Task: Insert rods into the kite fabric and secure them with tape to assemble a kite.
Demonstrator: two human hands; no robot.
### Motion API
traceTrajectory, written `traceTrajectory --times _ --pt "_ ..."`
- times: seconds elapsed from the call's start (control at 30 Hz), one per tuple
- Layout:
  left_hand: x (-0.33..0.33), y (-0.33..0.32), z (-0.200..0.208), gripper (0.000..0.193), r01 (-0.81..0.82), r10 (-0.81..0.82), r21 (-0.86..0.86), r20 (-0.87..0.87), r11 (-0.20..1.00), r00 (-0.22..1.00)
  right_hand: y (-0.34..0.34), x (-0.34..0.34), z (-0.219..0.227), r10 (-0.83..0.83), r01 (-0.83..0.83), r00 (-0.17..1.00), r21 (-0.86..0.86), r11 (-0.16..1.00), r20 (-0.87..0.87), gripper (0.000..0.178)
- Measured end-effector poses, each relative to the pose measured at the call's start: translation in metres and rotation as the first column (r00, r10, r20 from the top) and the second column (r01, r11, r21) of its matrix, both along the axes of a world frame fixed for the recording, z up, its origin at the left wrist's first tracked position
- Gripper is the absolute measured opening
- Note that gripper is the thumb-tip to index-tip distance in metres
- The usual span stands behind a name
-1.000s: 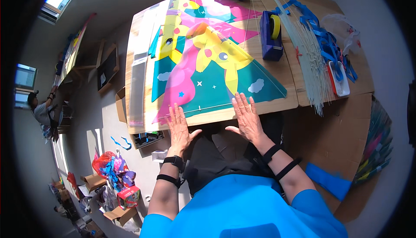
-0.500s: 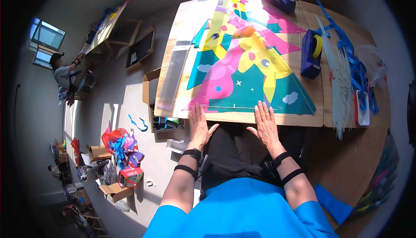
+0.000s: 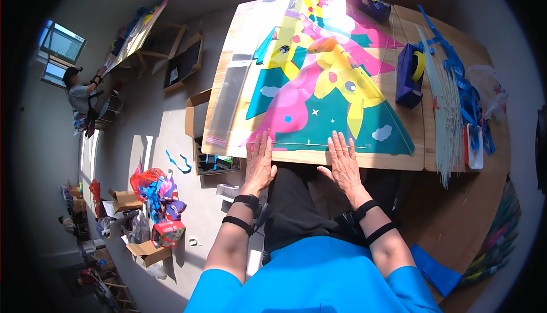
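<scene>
A printed kite sheet (image 3: 290,128) in teal, pink and yellow, with a cartoon animal on it, lies on the wooden table before me. Along its near edge runs a thin pale rod (image 3: 308,143). My left hand (image 3: 260,162) is laid flat at the left part of that edge, fingers stretched forward over the rod. Over the rod's right part rests my right hand (image 3: 343,162), palm down, fingers straight and thumb spread inward. Neither hand grips anything. More printed sheets (image 3: 279,48) lie beneath and beyond this one.
Two tape dispensers (image 3: 410,76) (image 3: 369,0) stand on the table's right and far sides. Thin white rods (image 3: 447,113) and blue ribbon (image 3: 470,99) lie at the right. Clear plastic sleeves (image 3: 231,96) lie at the left. Cardboard boxes (image 3: 198,116) stand on the floor; another person (image 3: 82,99) works at the far left.
My right hand has slid a little to the left along the near edge, closer to my left hand. My left hand has barely moved. The view has shifted slightly.
</scene>
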State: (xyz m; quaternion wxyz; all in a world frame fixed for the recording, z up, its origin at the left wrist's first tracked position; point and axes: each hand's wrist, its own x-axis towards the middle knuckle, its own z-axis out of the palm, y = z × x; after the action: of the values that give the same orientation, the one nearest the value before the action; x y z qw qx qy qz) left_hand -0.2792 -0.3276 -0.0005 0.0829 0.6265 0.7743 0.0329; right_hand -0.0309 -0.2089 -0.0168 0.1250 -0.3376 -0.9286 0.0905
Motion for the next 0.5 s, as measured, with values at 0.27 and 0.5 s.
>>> traceTrajectory --times 0.27,0.5 --pt "-0.036 -0.018 0.009 0.113 -0.054 0.054 -0.006 0.049 0.999 0.997 0.000 0.002 -0.004 -0.037 0.036 0.999 0.009 0.999 0.024 0.095" --pt "-0.015 -0.020 -0.003 0.080 -0.044 0.046 0.017 -0.136 0.999 0.990 -0.026 -0.088 0.013 0.244 -0.244 0.969 0.000 0.970 -0.048 0.087"
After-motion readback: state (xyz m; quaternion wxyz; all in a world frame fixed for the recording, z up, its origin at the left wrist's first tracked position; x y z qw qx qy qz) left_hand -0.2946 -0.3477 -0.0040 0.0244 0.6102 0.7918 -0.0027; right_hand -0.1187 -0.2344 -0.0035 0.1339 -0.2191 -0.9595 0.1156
